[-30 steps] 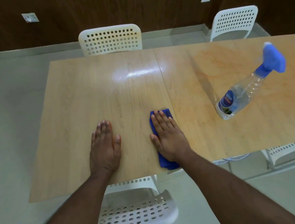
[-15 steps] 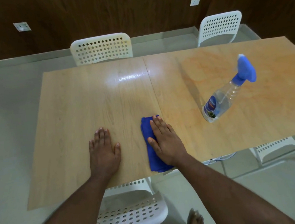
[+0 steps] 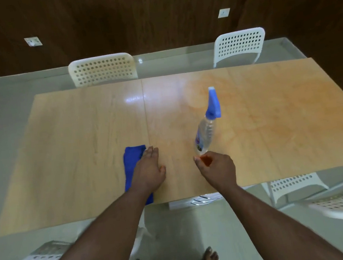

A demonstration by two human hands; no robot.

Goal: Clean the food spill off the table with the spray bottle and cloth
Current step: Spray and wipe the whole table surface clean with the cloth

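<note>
Two hands: our left hand [image 3: 148,173] lies flat on the blue cloth [image 3: 132,166]; our right hand [image 3: 217,168] hovers loosely curled, holding nothing, just short of the spray bottle [image 3: 206,130].
Bottle: upright on the desk [image 3: 82,140], beside the orange smear [image 3: 272,122].
Next: we'd grip the body, nozzle toward the stain.
Change: half a second ago the right hand pressed the cloth; now the left does.

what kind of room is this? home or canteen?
Probably a canteen or shared dining room, though I can't be sure: two wooden tables pushed end to end, matching white perforated plastic chairs along both sides, and a bare tiled floor with dark wood-panelled walls.
</note>
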